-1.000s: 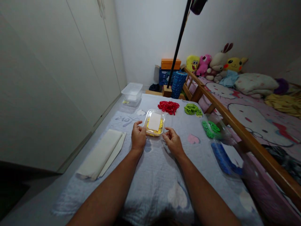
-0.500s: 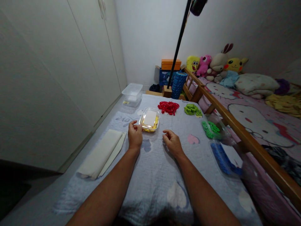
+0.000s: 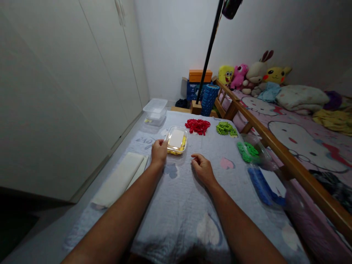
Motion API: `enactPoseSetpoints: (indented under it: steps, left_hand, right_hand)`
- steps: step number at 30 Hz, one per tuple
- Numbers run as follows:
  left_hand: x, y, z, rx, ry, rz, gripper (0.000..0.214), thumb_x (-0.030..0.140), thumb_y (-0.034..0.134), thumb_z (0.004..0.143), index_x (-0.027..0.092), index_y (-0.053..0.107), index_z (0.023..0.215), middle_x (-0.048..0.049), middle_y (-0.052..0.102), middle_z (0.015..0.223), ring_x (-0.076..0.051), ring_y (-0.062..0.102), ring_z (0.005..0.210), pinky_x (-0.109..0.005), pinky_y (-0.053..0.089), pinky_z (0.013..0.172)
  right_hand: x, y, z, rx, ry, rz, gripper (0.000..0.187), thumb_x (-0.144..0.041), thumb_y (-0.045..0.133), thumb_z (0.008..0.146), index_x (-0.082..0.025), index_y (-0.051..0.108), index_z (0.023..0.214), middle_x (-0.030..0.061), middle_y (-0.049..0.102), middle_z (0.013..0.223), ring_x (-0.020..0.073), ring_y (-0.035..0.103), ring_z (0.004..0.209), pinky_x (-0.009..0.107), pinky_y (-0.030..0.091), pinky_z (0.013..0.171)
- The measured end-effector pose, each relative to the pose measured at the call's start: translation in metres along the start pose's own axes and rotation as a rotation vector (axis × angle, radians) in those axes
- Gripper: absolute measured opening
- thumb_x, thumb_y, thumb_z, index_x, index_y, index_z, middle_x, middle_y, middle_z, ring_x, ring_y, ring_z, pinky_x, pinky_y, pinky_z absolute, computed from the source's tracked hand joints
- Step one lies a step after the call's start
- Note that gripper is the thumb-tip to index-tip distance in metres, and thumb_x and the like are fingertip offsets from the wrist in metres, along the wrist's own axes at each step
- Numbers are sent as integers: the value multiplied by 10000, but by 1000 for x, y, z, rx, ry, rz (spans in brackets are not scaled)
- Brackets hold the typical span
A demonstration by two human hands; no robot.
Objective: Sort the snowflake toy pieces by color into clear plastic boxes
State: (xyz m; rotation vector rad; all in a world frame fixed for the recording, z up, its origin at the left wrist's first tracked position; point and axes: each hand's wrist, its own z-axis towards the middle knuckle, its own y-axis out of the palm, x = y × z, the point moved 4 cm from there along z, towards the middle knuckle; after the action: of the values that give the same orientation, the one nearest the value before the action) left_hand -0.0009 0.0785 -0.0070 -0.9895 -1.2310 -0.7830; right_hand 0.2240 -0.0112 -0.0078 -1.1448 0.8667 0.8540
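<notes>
A clear plastic box [image 3: 176, 138] with a lid and a white label on top sits in the middle of the cloth-covered table. Yellow pieces show through its front and right side. At the box's left edge, the closed fingers of my left hand [image 3: 158, 152] grip its rim; the fingertips are partly hidden. My right hand [image 3: 203, 169] rests on the cloth to the right and nearer to me, fingers loosely curled and slightly apart, with nothing in it. Beyond the box lies a heap of small red pieces [image 3: 197, 126].
A folded cream cloth [image 3: 119, 179] lies at left. Stacked clear containers [image 3: 155, 106] stand at the far left corner. Lime green pieces [image 3: 226, 128], a box of green pieces [image 3: 248, 151] and one of blue pieces [image 3: 262, 185] line the right side, beside a wooden bed rail [image 3: 264, 130].
The fingers of my left hand have closed in on the box's left edge. My right hand has stayed almost where it was.
</notes>
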Motion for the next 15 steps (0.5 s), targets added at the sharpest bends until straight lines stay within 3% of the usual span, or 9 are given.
enactPoseSetpoints:
  steps: [3, 9, 11, 15]
  left_hand:
    - [3, 5, 11, 1, -41, -43, 199, 321, 609, 732, 174, 673, 850, -22, 673, 798, -185, 621, 765, -295, 486, 743]
    - [-5, 17, 11, -14, 11, -174, 299, 377, 639, 693, 162, 698, 891, -17, 661, 756, -174, 594, 703, -271, 469, 664]
    - [-9, 18, 9, -24, 20, -196, 330, 401, 655, 693, 159, 699, 913, -5, 640, 723, -169, 581, 670, -266, 462, 639]
    - [-11, 17, 5, -8, 44, -212, 341, 408, 663, 697, 158, 691, 928, 29, 581, 644, -146, 532, 583, -253, 435, 585]
  right_hand:
    - [-1, 0, 0, -39, -1, -16, 298, -348, 554, 807, -192, 728, 992, -4, 656, 726, 169, 592, 668, 289, 446, 667]
    - [5, -20, 20, -303, 74, 8, 239, -300, 587, 775, -203, 733, 938, -27, 648, 657, 147, 567, 585, 264, 436, 591]
    - [11, -41, 40, -208, 102, -7, 255, -306, 595, 766, -198, 729, 955, -14, 678, 688, 161, 595, 614, 279, 471, 622]
    - [21, -87, 92, 199, 61, -195, 284, -309, 592, 776, -183, 707, 1002, 87, 736, 994, 238, 661, 940, 384, 516, 915]
